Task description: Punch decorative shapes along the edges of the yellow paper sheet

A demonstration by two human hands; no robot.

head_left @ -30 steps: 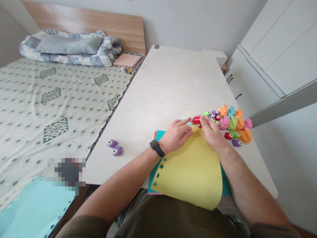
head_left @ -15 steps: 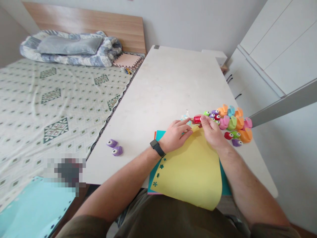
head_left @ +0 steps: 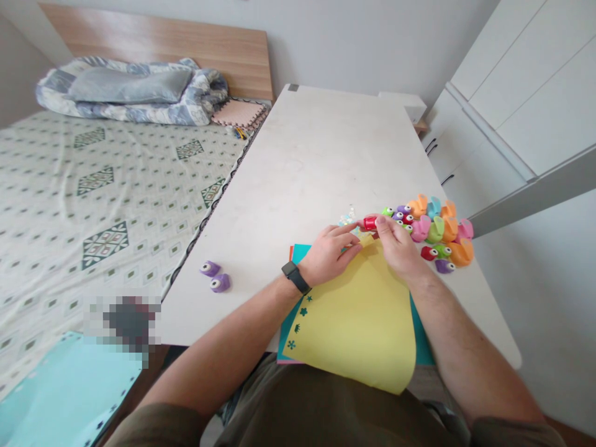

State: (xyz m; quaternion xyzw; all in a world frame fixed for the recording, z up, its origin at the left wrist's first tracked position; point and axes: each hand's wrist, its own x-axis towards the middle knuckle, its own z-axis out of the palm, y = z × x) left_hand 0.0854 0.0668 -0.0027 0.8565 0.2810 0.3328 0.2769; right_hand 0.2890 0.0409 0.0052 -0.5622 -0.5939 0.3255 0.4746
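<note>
My right hand is closed around a small red craft punch, its thumb at the punch's near end. The punch is over the far edge of a yellow sheet of paper. My left hand pinches that far edge between thumb and fingers, with its index finger reaching to the punch. Shapes cut along the sheet's left edge include a star, a flower and a crown. Beneath it are a teal sheet and other coloured sheets. Small pale paper cut-outs lie just beyond my fingers.
Several colourful punches cluster at the right of the white table. Two purple punches stand at the left. A bed runs along the table's left side, with a light-blue punched sheet near its front.
Both hands stay in nearly the same place on the paper and punch. The red punch shows slightly turned in my fingers; the small yellowish spot at its left end no longer shows.
</note>
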